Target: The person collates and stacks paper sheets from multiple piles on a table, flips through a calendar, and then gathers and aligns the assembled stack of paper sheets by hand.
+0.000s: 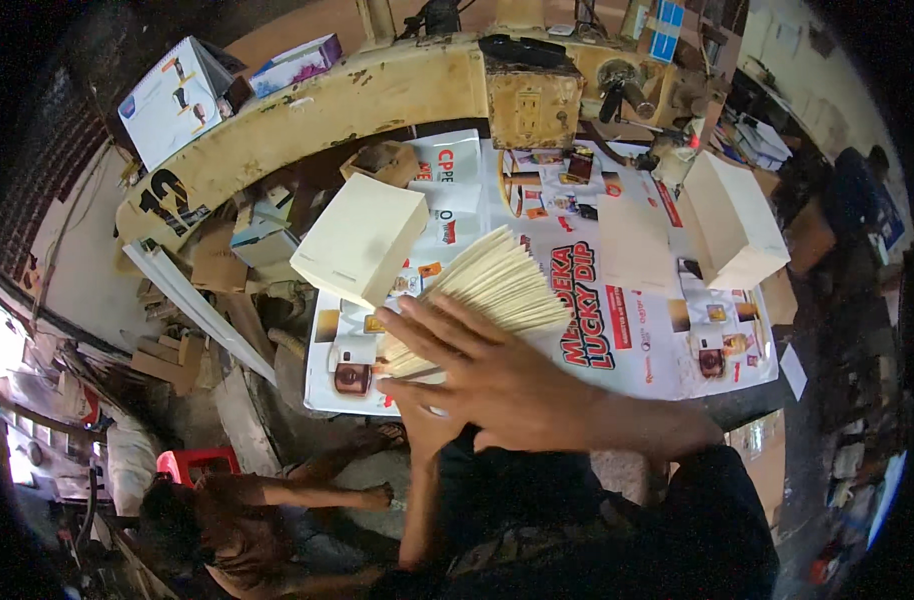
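A fanned-out stack of cream paper sheets (497,285) spreads over the printed poster in front of me, its wide end pointing away. My right hand (487,375) reaches in from the right, slightly blurred, and lies across the narrow near end with its fingers stretched out. Below it, my left hand (427,415) grips the near corner of the fan; most of its fingers are hidden behind the right hand. Left of the fan stands a block-shaped cream paper stack (362,235). A similar upright cream block (732,225) is at the right, next to a flat cream sheet (632,240).
The poster (667,345) covers the worktop. Behind it runs a worn yellow machine arm (377,95) with a socket box (532,105), a desk calendar (182,100) and a small carton (297,65). Another person (247,520) sits low at the left, near a red stool (197,462).
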Demonstrator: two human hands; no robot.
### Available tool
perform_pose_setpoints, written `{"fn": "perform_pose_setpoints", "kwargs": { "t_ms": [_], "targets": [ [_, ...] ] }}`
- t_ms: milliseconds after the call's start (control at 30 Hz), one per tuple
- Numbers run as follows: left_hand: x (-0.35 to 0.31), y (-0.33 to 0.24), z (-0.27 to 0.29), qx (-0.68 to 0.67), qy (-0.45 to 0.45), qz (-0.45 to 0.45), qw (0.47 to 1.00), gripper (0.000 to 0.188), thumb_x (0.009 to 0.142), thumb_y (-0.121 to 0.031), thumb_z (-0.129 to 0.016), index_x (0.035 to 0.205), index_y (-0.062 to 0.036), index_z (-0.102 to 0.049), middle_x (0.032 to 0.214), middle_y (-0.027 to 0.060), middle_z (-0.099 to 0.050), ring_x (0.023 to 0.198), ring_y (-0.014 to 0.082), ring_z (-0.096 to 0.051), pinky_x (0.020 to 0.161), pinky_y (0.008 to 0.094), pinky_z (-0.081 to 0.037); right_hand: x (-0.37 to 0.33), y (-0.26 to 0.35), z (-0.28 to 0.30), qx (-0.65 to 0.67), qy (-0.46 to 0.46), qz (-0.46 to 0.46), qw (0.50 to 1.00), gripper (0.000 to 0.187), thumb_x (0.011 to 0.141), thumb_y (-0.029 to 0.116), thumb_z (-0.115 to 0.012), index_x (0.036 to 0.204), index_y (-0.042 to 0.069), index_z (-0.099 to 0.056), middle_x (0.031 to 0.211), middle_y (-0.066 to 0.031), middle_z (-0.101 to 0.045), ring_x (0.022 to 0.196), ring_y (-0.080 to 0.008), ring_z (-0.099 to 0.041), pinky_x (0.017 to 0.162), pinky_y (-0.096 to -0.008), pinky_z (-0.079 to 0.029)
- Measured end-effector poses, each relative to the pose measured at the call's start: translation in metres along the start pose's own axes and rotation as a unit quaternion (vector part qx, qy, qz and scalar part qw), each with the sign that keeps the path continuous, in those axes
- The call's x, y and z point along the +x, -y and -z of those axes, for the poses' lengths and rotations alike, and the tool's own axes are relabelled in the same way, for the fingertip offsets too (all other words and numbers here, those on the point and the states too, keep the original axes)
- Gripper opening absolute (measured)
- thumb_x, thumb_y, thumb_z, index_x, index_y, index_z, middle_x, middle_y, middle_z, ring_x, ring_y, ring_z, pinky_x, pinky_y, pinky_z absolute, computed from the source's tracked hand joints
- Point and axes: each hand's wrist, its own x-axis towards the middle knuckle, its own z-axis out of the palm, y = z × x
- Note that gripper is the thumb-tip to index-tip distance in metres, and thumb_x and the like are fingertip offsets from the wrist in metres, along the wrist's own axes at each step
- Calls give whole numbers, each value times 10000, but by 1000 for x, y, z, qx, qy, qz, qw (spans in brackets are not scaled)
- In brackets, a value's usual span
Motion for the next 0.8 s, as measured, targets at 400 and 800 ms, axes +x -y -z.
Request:
{"fn": "perform_pose_setpoints", "kwargs": {
  "t_ms": [400,800],
  "targets": [
    [-13,46,10,-136,17,32,990,747,642,-82,-888,1267,67,-507,1188,174,-621,1059,234,-625,916,368,-519,6,-20,-7,-1,-38,-80,996,1273,574,532,-853,1559,99,-173,1594,-268,-108,1489,-391,-134,1214,-507,-112],
    [-2,22,3,-21,-15,110,994,778,648,-128,-917,1257,96,-487,1191,195,-596,1051,247,-600,908,376,-506,-19,-34,28,-65,34,-224,972,1341,507,498,-887,1560,105,-157,1590,-261,-118,1479,-425,-125,1210,-489,-140]
  ]
}}
